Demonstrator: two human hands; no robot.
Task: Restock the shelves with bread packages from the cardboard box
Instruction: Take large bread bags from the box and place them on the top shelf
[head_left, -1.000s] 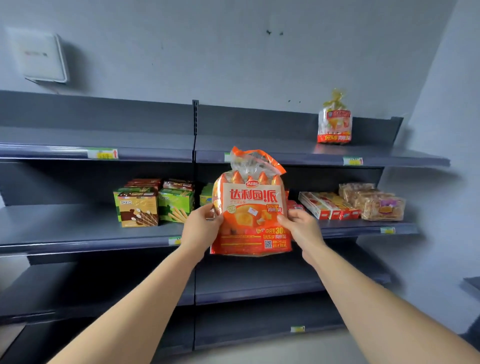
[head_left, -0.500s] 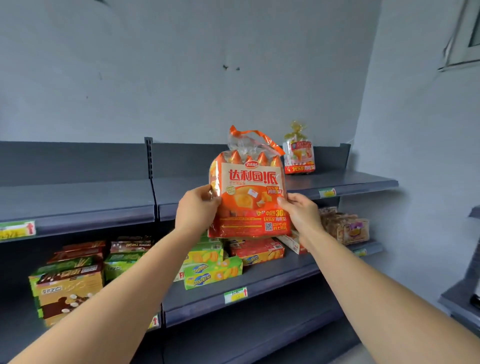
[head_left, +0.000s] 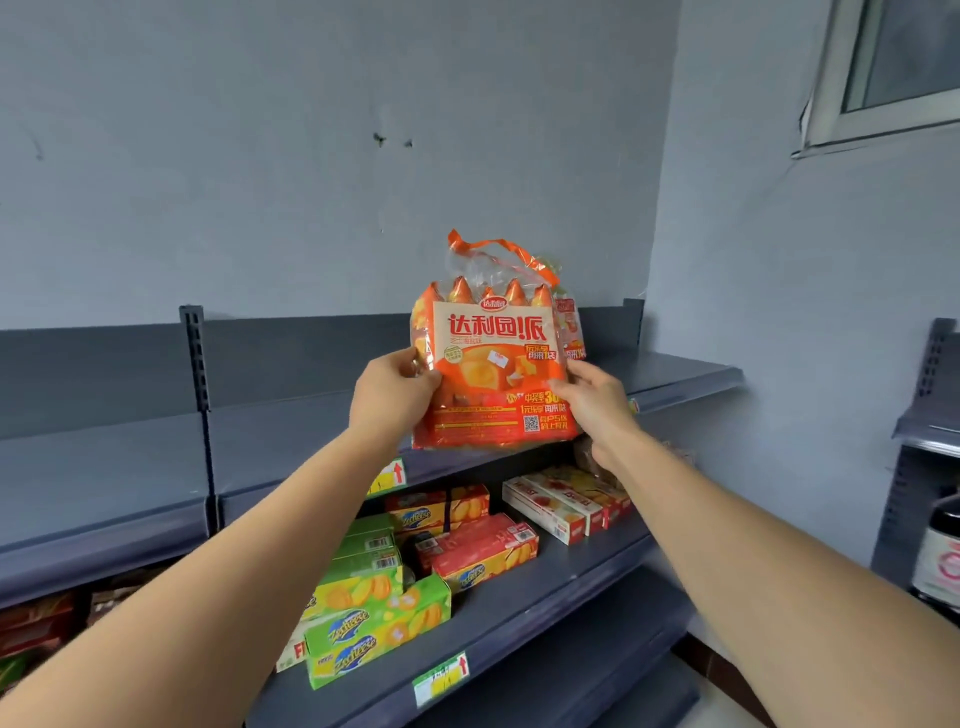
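Both hands grip one orange bread package (head_left: 493, 364) by its side edges and hold it upright in front of the top shelf (head_left: 675, 371). The left hand (head_left: 389, 397) closes on the left edge, thumb on the printed front and fingers wrapped behind. The right hand (head_left: 592, 400) pinches the right edge low down, its fingertips lying on the front near the QR code. The package's lower edge hangs at the level of the shelf's front lip; whether it touches the shelf cannot be told. Its clear top is gathered and tied with an orange strip.

Just behind the package's right side, a second bread package (head_left: 571, 332) of the same kind stands on the top shelf, mostly hidden. A yellow price tag (head_left: 387, 475) with a red arrow sits on the shelf lip below the left wrist.

On the next shelf down (head_left: 545, 597) lie green snack boxes (head_left: 374, 623), red snack boxes (head_left: 483, 545) and long white-and-red boxes (head_left: 561, 512). At the far right edge stands a dark bottle (head_left: 940, 551) on a separate shelf unit. A window frame (head_left: 831, 78) shows at the upper right.
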